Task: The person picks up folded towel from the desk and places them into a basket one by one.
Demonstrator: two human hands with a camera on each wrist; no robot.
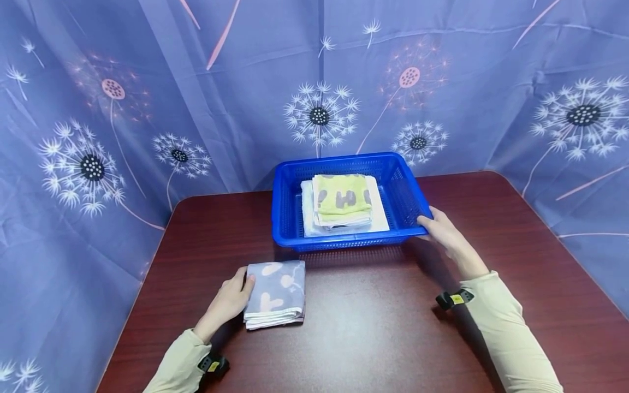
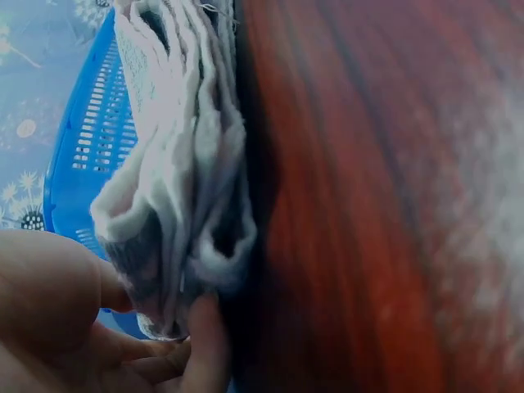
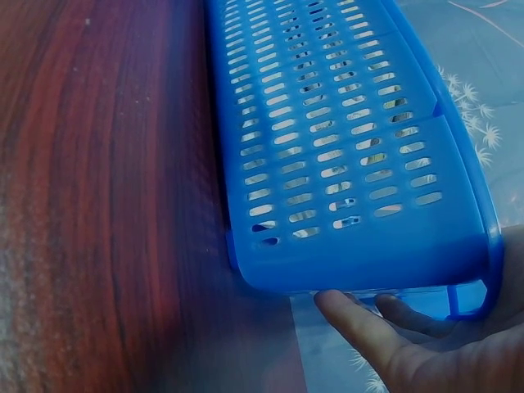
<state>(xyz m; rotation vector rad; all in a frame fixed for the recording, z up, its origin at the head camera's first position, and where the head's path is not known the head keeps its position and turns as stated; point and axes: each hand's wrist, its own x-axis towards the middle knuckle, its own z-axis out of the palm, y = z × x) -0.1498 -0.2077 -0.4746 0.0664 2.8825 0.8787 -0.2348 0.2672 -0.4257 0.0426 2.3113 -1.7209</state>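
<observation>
A folded grey-blue towel with pale pink patterns (image 1: 276,288) lies on the table, left of the middle. My left hand (image 1: 229,301) pinches its left edge, thumb on top; the left wrist view shows fingers (image 2: 206,344) beneath the layers. Behind the towel stands a blue plastic basket (image 1: 344,240) with slotted walls. At its front right corner my right hand (image 1: 446,233) grips the rim, thumb over the top and fingers below, as the right wrist view also shows. Inside the basket, a folded yellow-green towel with grey shapes (image 1: 344,197) tops a stack of white and pale cloths (image 1: 308,210).
The dark red-brown wooden table (image 1: 363,322) has rounded far corners. A blue curtain with dandelion prints (image 1: 236,109) hangs around its back and sides, close behind the basket. Each wrist carries a small black strapped device (image 1: 454,299).
</observation>
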